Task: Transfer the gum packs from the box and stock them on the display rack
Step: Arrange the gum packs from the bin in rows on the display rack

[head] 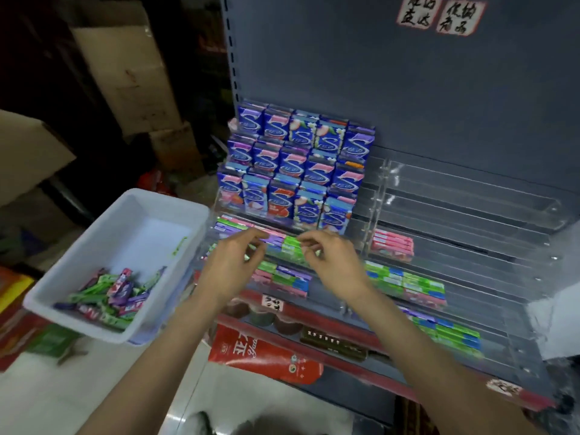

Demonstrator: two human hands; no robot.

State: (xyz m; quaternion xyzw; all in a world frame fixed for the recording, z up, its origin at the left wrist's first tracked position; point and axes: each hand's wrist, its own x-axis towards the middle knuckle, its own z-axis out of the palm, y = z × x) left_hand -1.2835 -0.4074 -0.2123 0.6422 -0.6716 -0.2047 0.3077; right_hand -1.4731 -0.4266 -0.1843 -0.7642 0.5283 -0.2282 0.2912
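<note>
1. The left hand (233,262) is in the middle of the frame, over the front rows of the display rack (455,233). Its fingers are bent and the thumb comes near the forefinger; the picture is blurred there, so I cannot tell if it pinches a pack.
2. The right hand (329,255) is just beside it to the right, also with bent fingers, touching the green gum packs (293,246) in the row. If it really grips one, I cannot tell.
3. The white box (103,233) is at the left of the frame, tilted. Loose gum packs (113,296) in green, purple and pink lie in a heap at its lower end; the upper part shows the bare bottom.
4. On the rack, above the hands, blue upright gum boxes (295,167) stand in three stepped rows. They are close behind the row where the hands are.
5. To the right of the hands, pink packs (392,244) lie in one clear row, and green and blue packs (408,284) lie lower. More green packs (452,335) are at the lower right.
6. Clear dividers (381,189) separate the sections of the rack.
7. Below the rack, in the lower centre, a red bag (266,356) with white letters hangs out from a lower shelf.
8. Cardboard boxes (125,67) are stacked at the upper left, and two handwritten labels (439,15) are stuck on the dark back panel at the top.
</note>
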